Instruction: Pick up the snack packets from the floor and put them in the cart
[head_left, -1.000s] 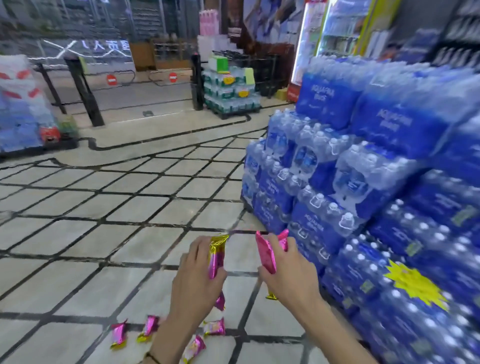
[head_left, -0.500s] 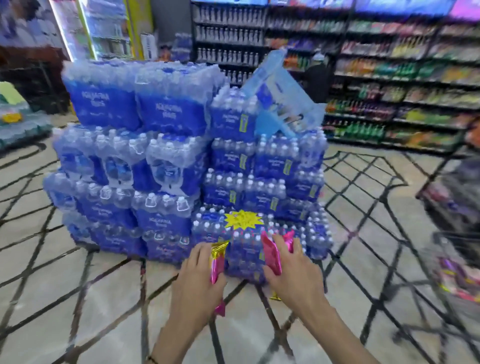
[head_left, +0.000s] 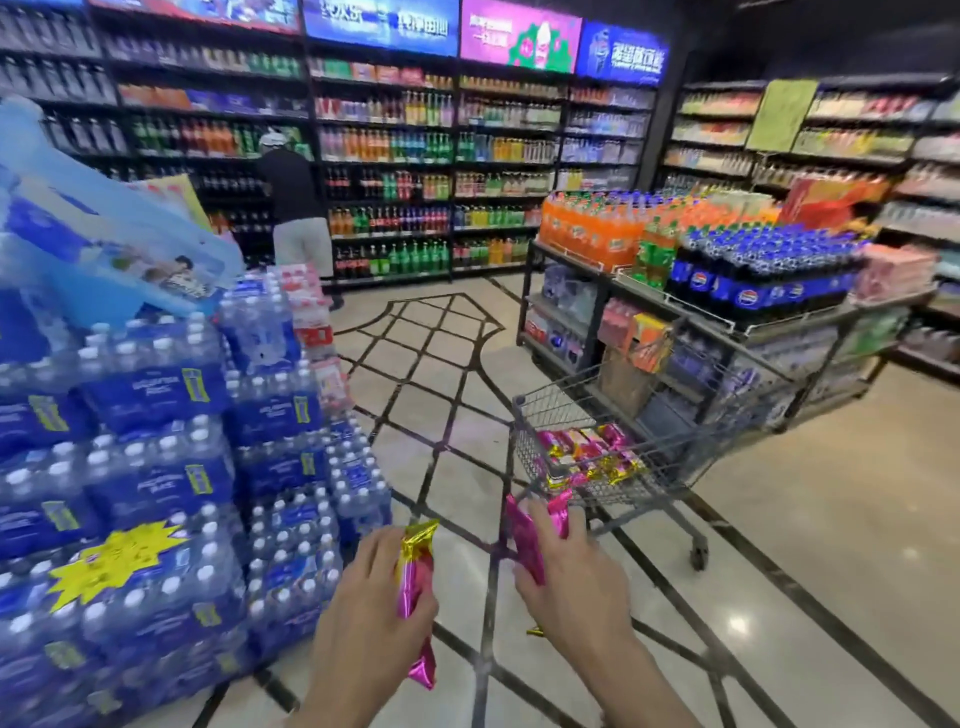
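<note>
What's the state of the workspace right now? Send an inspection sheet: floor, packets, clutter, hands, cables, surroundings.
Surface: tiled floor, glossy with dark inlaid lines; no loose packets in view.
Job's things: cart ahead on the right, with snack packets already in its basket.
Clutter: stacked water-bottle packs close on the left.
Grippers: left hand grips one pink-and-gold packet; right hand grips pink packets; both are short of the cart.
Cables: nothing seen.
Surroundings: drink shelves along the back, a soda rack behind the cart, a person standing at the shelves.
</note>
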